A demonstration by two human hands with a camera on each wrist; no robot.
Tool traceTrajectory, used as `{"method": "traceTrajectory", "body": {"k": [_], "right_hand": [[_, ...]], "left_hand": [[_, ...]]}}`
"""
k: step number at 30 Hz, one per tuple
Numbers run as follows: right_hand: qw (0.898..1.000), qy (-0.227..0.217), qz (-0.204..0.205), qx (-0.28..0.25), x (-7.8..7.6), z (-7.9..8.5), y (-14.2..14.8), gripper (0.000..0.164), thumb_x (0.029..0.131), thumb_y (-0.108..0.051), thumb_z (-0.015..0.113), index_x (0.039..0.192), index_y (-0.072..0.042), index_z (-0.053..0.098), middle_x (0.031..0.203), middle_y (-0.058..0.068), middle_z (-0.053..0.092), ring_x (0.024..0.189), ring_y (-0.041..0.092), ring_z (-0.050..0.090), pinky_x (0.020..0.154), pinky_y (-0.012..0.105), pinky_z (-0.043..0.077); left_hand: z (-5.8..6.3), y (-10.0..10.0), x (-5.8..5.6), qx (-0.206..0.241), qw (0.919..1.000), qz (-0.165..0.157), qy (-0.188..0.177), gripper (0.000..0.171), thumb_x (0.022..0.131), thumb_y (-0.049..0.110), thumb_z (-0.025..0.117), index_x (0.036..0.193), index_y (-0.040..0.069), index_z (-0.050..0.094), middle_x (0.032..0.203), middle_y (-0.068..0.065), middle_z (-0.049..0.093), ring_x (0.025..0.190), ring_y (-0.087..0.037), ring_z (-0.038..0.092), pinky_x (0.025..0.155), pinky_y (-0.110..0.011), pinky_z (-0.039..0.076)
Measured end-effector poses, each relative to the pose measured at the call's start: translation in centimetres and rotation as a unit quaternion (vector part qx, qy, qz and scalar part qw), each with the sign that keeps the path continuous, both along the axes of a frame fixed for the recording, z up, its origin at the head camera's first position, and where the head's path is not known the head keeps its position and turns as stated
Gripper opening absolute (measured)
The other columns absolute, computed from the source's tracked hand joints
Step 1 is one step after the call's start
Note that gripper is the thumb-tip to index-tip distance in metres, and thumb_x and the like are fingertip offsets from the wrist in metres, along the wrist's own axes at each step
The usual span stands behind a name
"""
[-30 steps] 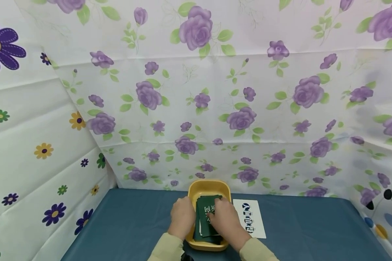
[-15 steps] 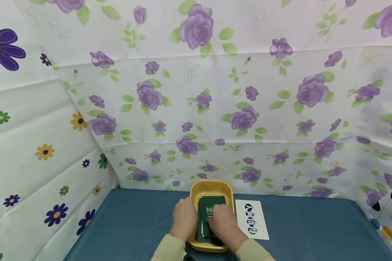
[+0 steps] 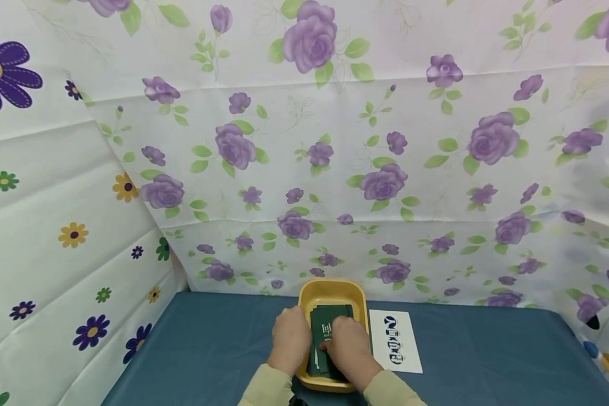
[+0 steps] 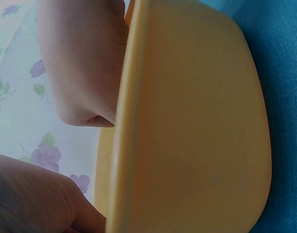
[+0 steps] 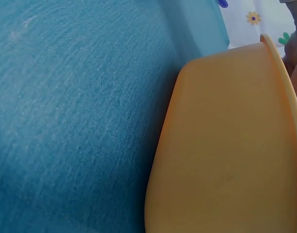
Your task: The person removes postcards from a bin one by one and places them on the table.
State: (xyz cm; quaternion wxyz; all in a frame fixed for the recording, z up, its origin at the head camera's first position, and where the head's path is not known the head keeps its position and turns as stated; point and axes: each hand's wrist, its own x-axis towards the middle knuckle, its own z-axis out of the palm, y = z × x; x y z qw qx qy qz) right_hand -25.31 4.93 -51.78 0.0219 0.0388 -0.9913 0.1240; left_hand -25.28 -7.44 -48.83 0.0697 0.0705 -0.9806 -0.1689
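Observation:
A yellow plastic basin (image 3: 333,286) stands on the table and holds a stack of dark green cards (image 3: 327,313) with white lettering. My left hand (image 3: 290,338) is at the basin's left rim, fist-like, its fingertips reaching over the rim and hidden inside; whether they hold anything I cannot tell. Over the right half of the stack is my right hand (image 3: 350,344), fingers curled and thumb on the top card, pinching it. In the left wrist view the basin's outer wall (image 4: 197,116) fills the middle, with the left hand (image 4: 37,199) low at left.
A white card (image 3: 397,341) with dark printed letters lies flat just right of the basin. Blue-green cloth covers the table (image 3: 218,338). Flower-printed sheets (image 3: 264,186) hang behind and at both sides.
The view has shifted slightly, so basin and card sit a little further right. My right hand has moved slightly left over the stack, covering more lettering. The left hand stays at the rim.

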Motion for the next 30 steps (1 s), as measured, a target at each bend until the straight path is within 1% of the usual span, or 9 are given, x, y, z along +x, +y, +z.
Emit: {"method": "traceTrajectory", "body": {"k": [4, 8, 12, 20, 25, 27, 30], "right_hand": [[1.0, -0.006, -0.004, 0.009, 0.06, 0.11, -0.06, 0.061, 0.056, -0.055, 0.081, 0.083, -0.006, 0.056, 0.073, 0.005, 0.055, 0.068, 0.02, 0.056, 0.06, 0.036, 0.048], [1.0, -0.018, -0.007, 0.008, 0.1, 0.3, -0.13, 0.067, 0.056, -0.056, 0.081, 0.089, -0.003, 0.055, 0.075, 0.008, 0.055, 0.069, 0.021, 0.057, 0.06, 0.037, 0.048], [1.0, -0.017, -0.009, 0.004, 0.04, 0.24, -0.19, 0.07, 0.054, -0.055, 0.082, 0.092, -0.002, 0.055, 0.076, 0.009, 0.056, 0.07, 0.022, 0.057, 0.06, 0.037, 0.049], [1.0, 0.0, -0.016, 0.0, -0.06, 0.22, -0.29, 0.073, 0.051, -0.052, 0.085, 0.095, -0.002, 0.055, 0.079, 0.01, 0.057, 0.073, 0.023, 0.057, 0.061, 0.038, 0.049], [1.0, 0.019, -0.016, 0.006, -0.07, 0.16, -0.29, 0.081, 0.05, -0.053, 0.085, 0.101, 0.001, 0.053, 0.083, 0.013, 0.055, 0.076, 0.025, 0.057, 0.064, 0.038, 0.049], [0.999, 0.031, -0.014, 0.007, -0.03, 0.19, -0.27, 0.083, 0.049, -0.051, 0.086, 0.103, 0.002, 0.052, 0.083, 0.014, 0.054, 0.077, 0.025, 0.057, 0.064, 0.038, 0.049], [0.999, 0.045, -0.006, 0.004, 0.07, 0.26, -0.19, 0.08, 0.05, -0.046, 0.087, 0.102, 0.004, 0.052, 0.081, 0.013, 0.053, 0.076, 0.025, 0.056, 0.065, 0.038, 0.049]], "left_hand": [[0.0, 0.1, -0.04, 0.001, 1.0, -0.002, 0.001, 0.007, 0.084, 0.009, 0.063, 0.079, 0.006, 0.06, 0.067, -0.009, 0.055, 0.055, -0.024, 0.057, 0.042, -0.035, 0.045], [0.01, 0.11, -0.08, 0.002, 1.0, -0.001, -0.001, 0.007, 0.084, 0.01, 0.064, 0.08, 0.005, 0.061, 0.068, -0.009, 0.056, 0.057, -0.024, 0.057, 0.044, -0.036, 0.046], [-0.04, 0.08, -0.13, -0.003, 1.0, 0.0, -0.005, 0.006, 0.084, 0.01, 0.064, 0.081, 0.005, 0.061, 0.069, -0.009, 0.056, 0.057, -0.024, 0.058, 0.044, -0.036, 0.046], [0.23, 0.21, -0.18, 0.005, 0.9999, -0.002, -0.014, 0.005, 0.084, 0.009, 0.063, 0.082, 0.006, 0.062, 0.07, -0.009, 0.057, 0.058, -0.024, 0.058, 0.044, -0.036, 0.046], [0.36, 0.26, -0.25, 0.004, 0.9998, 0.003, -0.021, 0.004, 0.084, 0.009, 0.065, 0.083, 0.005, 0.062, 0.07, -0.01, 0.057, 0.059, -0.025, 0.058, 0.046, -0.036, 0.047], [0.34, 0.25, -0.24, 0.002, 0.9998, 0.004, -0.021, 0.004, 0.083, 0.009, 0.065, 0.083, 0.005, 0.063, 0.07, -0.01, 0.057, 0.059, -0.025, 0.058, 0.046, -0.037, 0.047], [0.24, 0.2, -0.19, 0.0, 0.9999, 0.003, -0.016, 0.004, 0.083, 0.009, 0.065, 0.082, 0.006, 0.063, 0.069, -0.01, 0.056, 0.058, -0.025, 0.058, 0.045, -0.036, 0.047]]}}
